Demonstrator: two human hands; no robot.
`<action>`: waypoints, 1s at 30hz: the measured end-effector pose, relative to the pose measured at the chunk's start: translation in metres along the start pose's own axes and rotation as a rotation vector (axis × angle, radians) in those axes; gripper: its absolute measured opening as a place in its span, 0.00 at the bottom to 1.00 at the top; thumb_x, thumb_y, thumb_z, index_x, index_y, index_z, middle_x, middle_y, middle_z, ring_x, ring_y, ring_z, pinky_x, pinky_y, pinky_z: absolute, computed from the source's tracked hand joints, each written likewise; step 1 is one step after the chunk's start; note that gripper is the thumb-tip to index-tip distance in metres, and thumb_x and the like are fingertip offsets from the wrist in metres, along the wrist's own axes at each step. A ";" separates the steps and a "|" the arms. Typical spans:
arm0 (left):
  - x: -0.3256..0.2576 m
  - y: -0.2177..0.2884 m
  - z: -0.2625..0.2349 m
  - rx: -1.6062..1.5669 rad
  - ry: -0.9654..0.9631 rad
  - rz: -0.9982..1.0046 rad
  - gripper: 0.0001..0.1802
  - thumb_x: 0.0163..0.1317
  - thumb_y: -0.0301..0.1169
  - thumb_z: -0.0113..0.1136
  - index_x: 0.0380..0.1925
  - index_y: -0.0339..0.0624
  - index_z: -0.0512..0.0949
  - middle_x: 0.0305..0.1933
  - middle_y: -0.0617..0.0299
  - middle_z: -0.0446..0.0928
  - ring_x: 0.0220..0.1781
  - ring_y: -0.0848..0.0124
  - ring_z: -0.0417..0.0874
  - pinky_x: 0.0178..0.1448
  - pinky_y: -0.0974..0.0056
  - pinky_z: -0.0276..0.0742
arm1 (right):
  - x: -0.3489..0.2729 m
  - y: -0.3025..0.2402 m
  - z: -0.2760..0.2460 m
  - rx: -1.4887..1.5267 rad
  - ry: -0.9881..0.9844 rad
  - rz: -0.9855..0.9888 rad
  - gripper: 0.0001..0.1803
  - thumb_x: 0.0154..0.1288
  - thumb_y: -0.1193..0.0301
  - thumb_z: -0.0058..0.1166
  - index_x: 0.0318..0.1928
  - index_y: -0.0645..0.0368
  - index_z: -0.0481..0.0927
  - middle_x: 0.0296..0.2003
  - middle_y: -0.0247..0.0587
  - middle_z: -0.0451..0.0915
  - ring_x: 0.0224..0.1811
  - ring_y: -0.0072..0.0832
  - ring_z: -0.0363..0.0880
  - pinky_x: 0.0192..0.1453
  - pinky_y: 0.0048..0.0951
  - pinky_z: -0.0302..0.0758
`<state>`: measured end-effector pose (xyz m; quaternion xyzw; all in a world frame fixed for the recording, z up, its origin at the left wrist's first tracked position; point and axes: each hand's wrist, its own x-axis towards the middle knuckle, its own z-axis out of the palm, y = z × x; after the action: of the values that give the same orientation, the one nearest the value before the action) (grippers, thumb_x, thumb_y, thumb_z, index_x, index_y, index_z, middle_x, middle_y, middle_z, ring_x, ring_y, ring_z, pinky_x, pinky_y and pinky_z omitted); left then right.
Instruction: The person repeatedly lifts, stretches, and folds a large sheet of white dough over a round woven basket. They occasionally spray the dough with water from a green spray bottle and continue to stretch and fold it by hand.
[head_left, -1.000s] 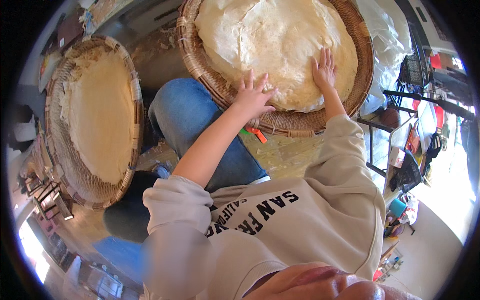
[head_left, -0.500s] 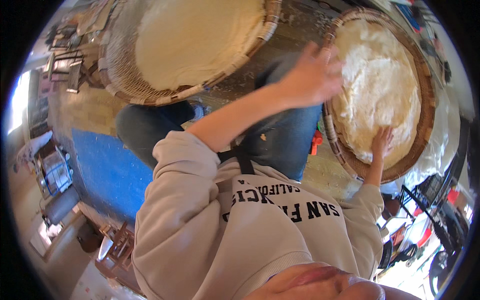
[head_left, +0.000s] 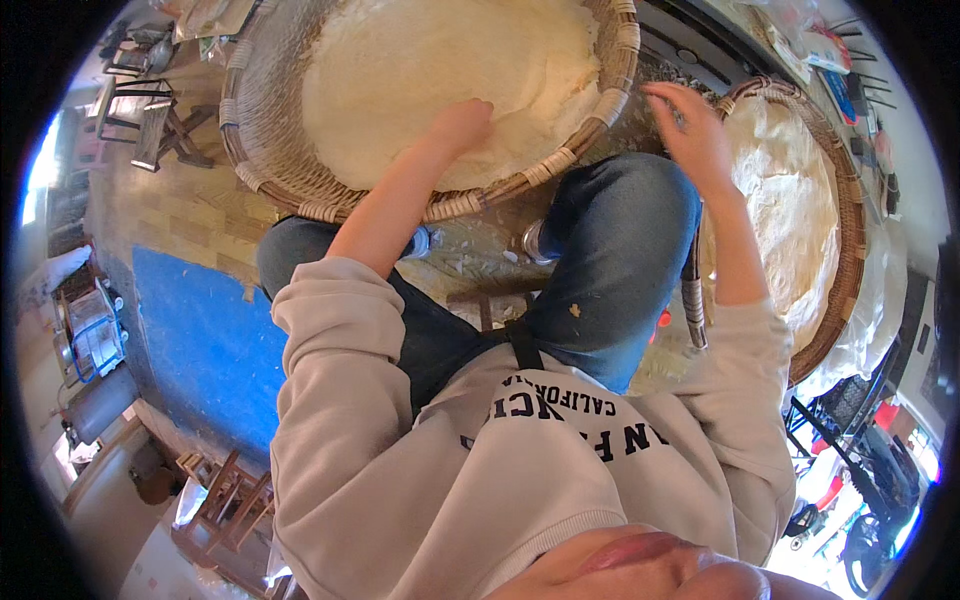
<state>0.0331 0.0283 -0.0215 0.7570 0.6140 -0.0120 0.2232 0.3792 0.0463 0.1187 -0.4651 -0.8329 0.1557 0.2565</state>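
In front of my knees stands a large round wicker basket holding a wide, pale, flour-like layer. Over that layer is my left hand, its fingers curled closed; what they hold, if anything, is hidden. Low to the right, a second wicker basket contains a creamy white, wrinkled mass. My right hand is raised at the gap between the two baskets, fingers apart and bent, with nothing seen in it.
A blue mat lies on the floor to the left, with a wooden stool beyond it. Clear plastic sheeting hangs around the right basket. Wooden chairs stand at the lower left.
My left hand has swung left from the right basket to over the front basket. My right hand has lifted off the white mass and moved forward. Both baskets appear shifted as the view turned.
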 end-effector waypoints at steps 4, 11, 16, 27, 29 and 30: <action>0.005 -0.014 -0.008 -0.244 0.204 -0.252 0.15 0.65 0.36 0.49 0.39 0.33 0.75 0.44 0.37 0.79 0.47 0.42 0.80 0.50 0.44 0.75 | 0.063 -0.056 0.097 -0.094 -0.536 -0.008 0.20 0.68 0.57 0.43 0.50 0.52 0.81 0.49 0.45 0.82 0.52 0.45 0.80 0.55 0.43 0.75; -0.013 -0.022 -0.046 -0.335 0.528 -0.312 0.21 0.64 0.43 0.57 0.40 0.31 0.75 0.34 0.38 0.80 0.38 0.43 0.83 0.42 0.47 0.77 | 0.087 -0.040 0.157 -0.203 -0.889 0.016 0.21 0.65 0.59 0.52 0.56 0.55 0.78 0.53 0.50 0.79 0.55 0.47 0.77 0.60 0.42 0.72; -0.012 -0.017 -0.058 -0.230 0.489 -0.227 0.27 0.60 0.54 0.62 0.46 0.42 0.79 0.36 0.47 0.83 0.38 0.51 0.84 0.42 0.51 0.78 | 0.090 -0.022 0.169 -0.286 -0.819 0.012 0.22 0.64 0.58 0.53 0.56 0.54 0.78 0.58 0.47 0.76 0.58 0.45 0.75 0.62 0.42 0.71; -0.046 -0.173 -0.268 0.277 0.880 -0.495 0.28 0.58 0.64 0.58 0.45 0.57 0.85 0.38 0.53 0.85 0.42 0.53 0.85 0.45 0.55 0.79 | 0.089 -0.020 0.170 -0.347 -0.929 -0.015 0.29 0.62 0.53 0.55 0.61 0.53 0.74 0.67 0.44 0.67 0.66 0.46 0.68 0.67 0.46 0.66; -0.053 -0.191 -0.298 0.367 0.920 -0.411 0.29 0.58 0.64 0.58 0.46 0.56 0.85 0.39 0.52 0.85 0.43 0.52 0.85 0.47 0.55 0.78 | 0.090 -0.023 0.165 -0.320 -0.914 0.012 0.32 0.61 0.54 0.56 0.64 0.54 0.70 0.67 0.47 0.66 0.65 0.47 0.69 0.67 0.47 0.66; -0.054 -0.201 -0.313 0.387 0.958 -0.373 0.29 0.58 0.63 0.58 0.46 0.55 0.84 0.40 0.52 0.84 0.44 0.51 0.85 0.48 0.55 0.78 | 0.091 -0.025 0.164 -0.301 -0.906 0.052 0.34 0.61 0.54 0.56 0.65 0.54 0.68 0.67 0.49 0.66 0.65 0.47 0.69 0.67 0.47 0.66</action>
<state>-0.2487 0.1180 0.2111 0.5833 0.7573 0.1818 -0.2306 0.2288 0.1075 0.0221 -0.4029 -0.8623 0.2267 -0.2066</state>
